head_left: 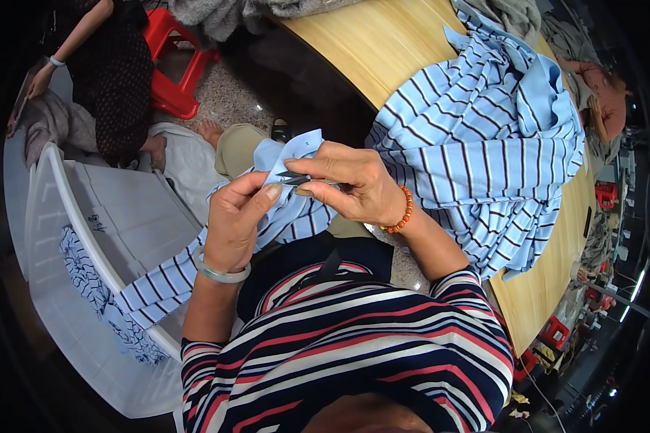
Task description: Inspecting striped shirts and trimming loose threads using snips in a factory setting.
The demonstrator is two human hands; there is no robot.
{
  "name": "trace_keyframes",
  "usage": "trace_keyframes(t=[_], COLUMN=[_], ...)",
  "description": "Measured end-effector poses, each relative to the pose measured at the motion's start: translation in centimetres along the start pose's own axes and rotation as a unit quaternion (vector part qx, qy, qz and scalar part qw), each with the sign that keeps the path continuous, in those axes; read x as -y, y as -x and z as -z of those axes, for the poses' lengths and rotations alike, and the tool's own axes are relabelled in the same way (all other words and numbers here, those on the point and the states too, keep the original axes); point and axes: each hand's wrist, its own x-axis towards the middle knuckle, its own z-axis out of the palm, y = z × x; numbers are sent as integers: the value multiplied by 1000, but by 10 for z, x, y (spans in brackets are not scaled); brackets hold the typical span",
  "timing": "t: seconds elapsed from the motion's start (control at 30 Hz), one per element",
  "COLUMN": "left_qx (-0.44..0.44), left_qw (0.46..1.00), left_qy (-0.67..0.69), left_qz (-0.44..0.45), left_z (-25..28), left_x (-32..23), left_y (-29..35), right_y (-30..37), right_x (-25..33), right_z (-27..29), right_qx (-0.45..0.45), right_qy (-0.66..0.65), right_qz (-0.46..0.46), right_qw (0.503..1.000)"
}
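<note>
My left hand pinches the plain light-blue edge of a striped shirt between thumb and fingers. In my right hand is a small pair of dark thread snips, gripped between thumb and fingers. Its two pointed blades are apart and lie against the blue edge, close to my left fingertips. A small dark mark shows on the cloth above the blades. The shirt's striped part hangs below my hands, and a striped length runs down left over a white plastic bin's rim.
A heap of blue striped shirts lies on the wooden table at right. At left stands the white bin, patterned cloth hanging at its side. Beyond are a red stool and a seated person. Another person is far right.
</note>
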Motion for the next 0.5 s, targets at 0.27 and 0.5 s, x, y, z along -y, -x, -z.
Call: trace_keyframes(t=[0.27,0.5], left_qx=[-8,-4], left_qw=[1000,1000], left_qy=[3,14], left_qz=[13,16], left_z=[0,0], left_x=[1,3], left_y=[2,-1], right_y=[2,9], right_x=[-1,2], right_z=[-1,3], right_qx=[-25,-39], right_qy=[-32,-37], right_qz=[-6,-71], right_qw=[999,996])
